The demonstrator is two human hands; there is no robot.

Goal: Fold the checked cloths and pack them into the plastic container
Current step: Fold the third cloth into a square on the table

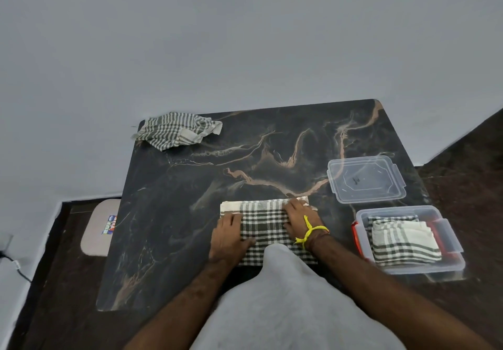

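A checked cloth [265, 223], folded into a rectangle, lies flat near the table's front edge. My left hand [230, 236] presses on its left side with fingers extended. On the cloth's right side my right hand [299, 220] lies flat too, a yellow thread round the wrist. At the front right stands the plastic container [451, 243] with red clips, holding folded checked cloths [402, 242]. Another checked cloth [177, 130] lies crumpled at the table's far left corner.
The container's clear lid [366, 178] lies just beyond the container on the dark marbled table [190, 213]. A pale stool [99, 227] with a sticker stands left of the table. A grey wall runs behind. My grey shirt hides the cloth's near edge.
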